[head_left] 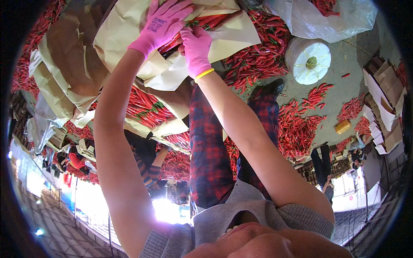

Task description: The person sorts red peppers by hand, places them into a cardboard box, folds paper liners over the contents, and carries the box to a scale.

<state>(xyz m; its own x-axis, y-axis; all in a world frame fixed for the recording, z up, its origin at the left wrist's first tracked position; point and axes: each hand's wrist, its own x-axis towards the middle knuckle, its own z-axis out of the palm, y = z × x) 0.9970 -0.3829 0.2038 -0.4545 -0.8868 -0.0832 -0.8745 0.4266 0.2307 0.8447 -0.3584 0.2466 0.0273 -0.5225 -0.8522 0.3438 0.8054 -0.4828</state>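
Both my hands wear pink gloves and are over long red chili peppers (211,20) lying in cream-coloured paper (234,41) at the top of the view. My left hand (162,25) lies flat with its fingers stretched out, on the paper and the peppers. Close to its right, my right hand (196,48) is closed, thumb on top, at the edge of the peppers. Its curled fingers hide whatever they hold. A yellow band circles the right wrist. Below the hands, more chili peppers (148,107) with green stems lie in another paper lining.
Loose chili peppers (262,51) are heaped to the right, beside a thick white roll (309,61) and a clear plastic bag (344,21). Brown paper (79,47) stands at the left, open cartons (389,103) at the far right. A small yellow block (343,126) lies on the floor. Other people are farther off.
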